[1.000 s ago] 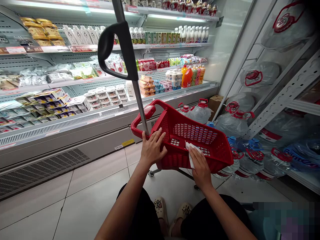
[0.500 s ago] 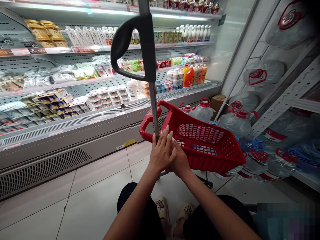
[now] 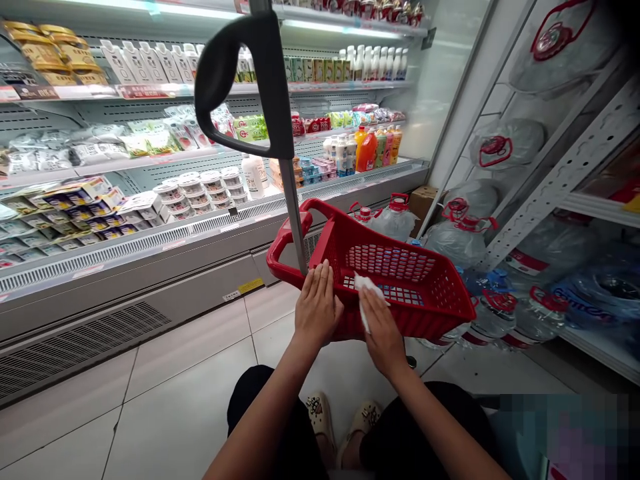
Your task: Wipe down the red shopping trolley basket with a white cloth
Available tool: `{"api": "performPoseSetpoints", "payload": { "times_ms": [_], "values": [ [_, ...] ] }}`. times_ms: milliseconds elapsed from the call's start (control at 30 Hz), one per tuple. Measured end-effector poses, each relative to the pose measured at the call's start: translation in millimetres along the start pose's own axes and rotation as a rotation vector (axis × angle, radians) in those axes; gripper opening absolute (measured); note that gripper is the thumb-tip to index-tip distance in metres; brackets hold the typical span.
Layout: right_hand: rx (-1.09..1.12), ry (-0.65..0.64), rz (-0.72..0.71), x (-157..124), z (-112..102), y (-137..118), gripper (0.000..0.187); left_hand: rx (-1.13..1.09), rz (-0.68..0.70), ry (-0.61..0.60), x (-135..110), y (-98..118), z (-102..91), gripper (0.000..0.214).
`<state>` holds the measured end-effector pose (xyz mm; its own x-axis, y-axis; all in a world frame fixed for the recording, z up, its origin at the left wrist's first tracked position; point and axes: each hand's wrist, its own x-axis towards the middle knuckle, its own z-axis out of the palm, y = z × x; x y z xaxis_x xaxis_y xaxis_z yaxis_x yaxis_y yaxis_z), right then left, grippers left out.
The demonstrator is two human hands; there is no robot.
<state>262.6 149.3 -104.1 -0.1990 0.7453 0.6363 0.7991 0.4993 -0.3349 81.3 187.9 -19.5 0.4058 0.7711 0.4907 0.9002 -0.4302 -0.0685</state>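
A red plastic shopping basket (image 3: 327, 243) with perforated sides stands in front of me, with a metal pole (image 3: 294, 210) and black grip handle (image 3: 279, 100) rising beside its left end. My left hand (image 3: 316, 308) holds the near left rim, its fingers close together over the edge and its thumb bent. Farther right along the same rim, my right hand (image 3: 383, 330) presses a crumpled white tissue (image 3: 367, 285) against the basket. Its fingers partly cover the tissue. The two hands are apart.
A lit refrigerated shelf unit (image 3: 200, 257) with bottles, cartons and tubs runs along the far side. Large water bottles (image 3: 455, 237) with red handles stand right of the basket, near a white metal rack (image 3: 560, 170). My shoes (image 3: 320, 420) are on the tiled floor (image 3: 190, 413).
My hands were together at the near left rim and have separated. My right hand has moved right along the rim, and the white tissue now shows clearly. The view has shifted slightly.
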Motion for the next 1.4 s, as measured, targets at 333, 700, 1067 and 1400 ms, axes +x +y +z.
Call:
{"api": "performPoseSetpoints", "payload": {
  "times_ms": [333,700,1067,1400],
  "values": [
    [0.018,-0.033,-0.11,12.5,3.8,-5.6,0.087,0.05,-0.024,-0.06,-4.0,-12.3,-2.0,0.074],
    [-0.148,0.082,0.165,-68.1,-52.7,82.4,0.077,0.015,-0.023,-0.029,-5.1,-4.4,9.2,0.08],
    [-0.023,-0.005,-0.028,5.9,1.6,6.3,0.079,0.031,0.069,-0.062,-10.4,19.2,32.4,0.084],
    [-0.216,0.04,0.175,-83.8,-55.3,108.9,0.075,-0.02,-0.062,-0.031,2.4,-0.6,33.0,0.091]
  ]
}}
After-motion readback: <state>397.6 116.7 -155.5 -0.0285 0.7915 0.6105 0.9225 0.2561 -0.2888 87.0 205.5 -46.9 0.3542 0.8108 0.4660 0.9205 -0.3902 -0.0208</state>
